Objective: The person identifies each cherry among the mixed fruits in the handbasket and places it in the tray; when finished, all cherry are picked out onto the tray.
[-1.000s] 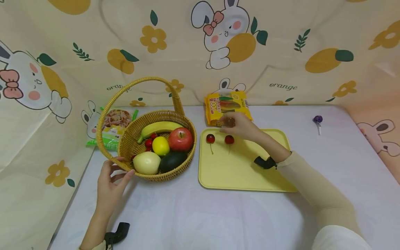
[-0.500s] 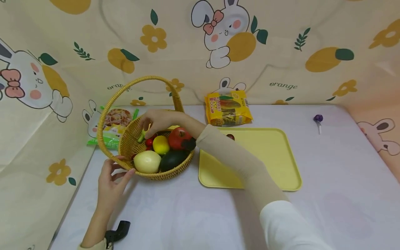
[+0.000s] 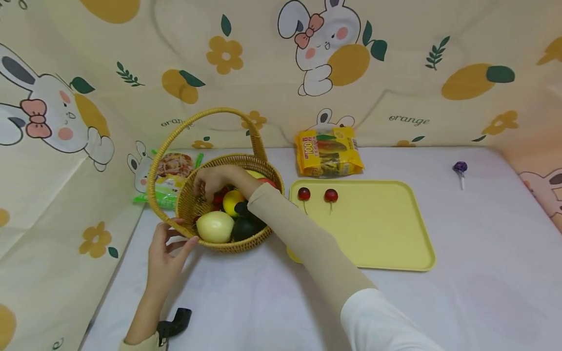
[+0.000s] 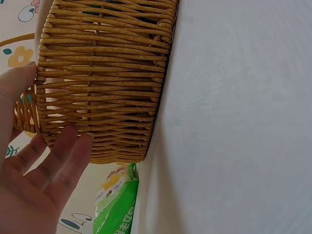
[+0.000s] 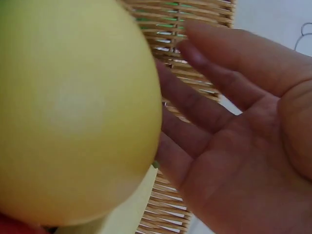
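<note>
My left hand (image 3: 169, 253) grips the rim of the wicker basket (image 3: 239, 247) beside the handle's foot. In the left wrist view, its thumb lies over the rim and its fingers touch the woven outer wall (image 4: 102, 78). My right hand (image 3: 219, 178) reaches down inside the basket at its back left, above some red cherries (image 3: 218, 197). The right wrist view has a lemon (image 5: 78, 107) hiding part of the fingers; nothing shows between thumb and forefinger. A pale yellow-green fruit (image 3: 215, 226), a dark green fruit (image 3: 247, 230), a partly covered apple (image 3: 269, 183) and banana (image 3: 255, 174) share the basket.
Right of the basket lies a yellow tray (image 3: 373, 234) with two stemmed cherries (image 3: 331, 196) at its back left. A yellow packet (image 3: 329, 152) is behind it. A green packet (image 3: 169, 183) stands behind the basket. A purple lollipop (image 3: 460, 168) lies at the far right.
My right hand has gone from over the tray's back edge leftward into the basket, then slightly further left. The left hand keeps its hold on the rim. The head view has shifted a little.
</note>
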